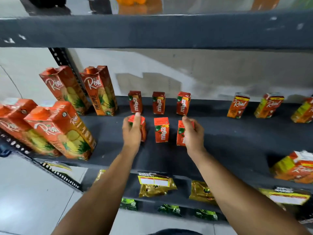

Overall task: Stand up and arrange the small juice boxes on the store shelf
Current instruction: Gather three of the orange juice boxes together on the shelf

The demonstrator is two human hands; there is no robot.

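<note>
Small red Maaza juice boxes stand upright in two rows of three on the dark shelf [220, 141]. The back row holds a left box [135, 102], a middle box [158, 103] and a right box [183, 103]. In the front row, the middle box [161, 130] stands free. My left hand [132, 131] wraps the front left box [143, 128] from the near side. My right hand [193, 133] grips the front right box [180, 134]. Both held boxes are partly hidden by my fingers.
Tall Real pineapple cartons [100, 90] stand at the left, two more [59, 131] at the front left edge. Small Real boxes [238, 106] line the back right, others [298, 168] lie at the front right. An upper shelf beam [152, 29] hangs overhead. Gold pouches [155, 185] fill the lower shelf.
</note>
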